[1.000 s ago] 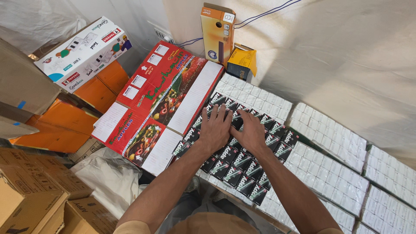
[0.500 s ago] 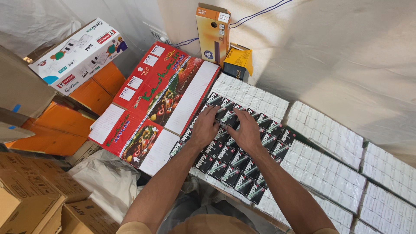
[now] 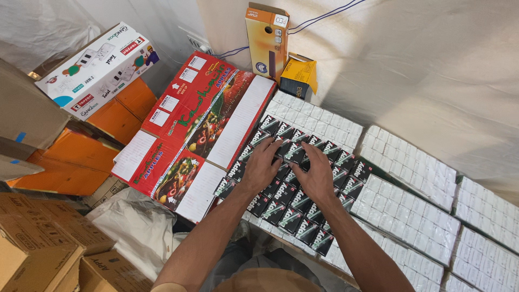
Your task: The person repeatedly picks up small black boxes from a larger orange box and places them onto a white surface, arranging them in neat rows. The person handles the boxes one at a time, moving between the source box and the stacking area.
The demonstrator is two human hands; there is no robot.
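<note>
Here, both hands are lying palm-down on a layer of small black boxes point(image 3: 294, 203); the left hand point(image 3: 261, 166) is resting on the near-left part of the layer, its fingers point(image 3: 268, 147) spread and pressing flat on the box tops, gripping nothing; the right hand point(image 3: 316, 176) is sitting just beside it, fingers point(image 3: 308, 157) likewise stretched out over the boxes, curling lightly at the tips but closing on nothing. The black boxes are small and oblong, each showing white lettering and a green mark on its top face; they are sitting tight against one another in slanting rows, forming a dark patch on top of wrapped white packs point(image 3: 316, 116). More white packs point(image 3: 411, 165) are lying edge to edge to the right, running toward the lower right corner. Just left of the black boxes a big red carton point(image 3: 194, 130) with fruit pictures is lying flat, touching the layer's left edge. Beyond the boxes an orange box point(image 3: 266, 40) is standing upright against the pale sheet, a smaller yellow box point(image 3: 299, 75) just beside it. At far left a white toy box point(image 3: 97, 67) is sitting on orange cartons point(image 3: 86, 157); brown cartons point(image 3: 48, 243) are showing at the lower left.
</note>
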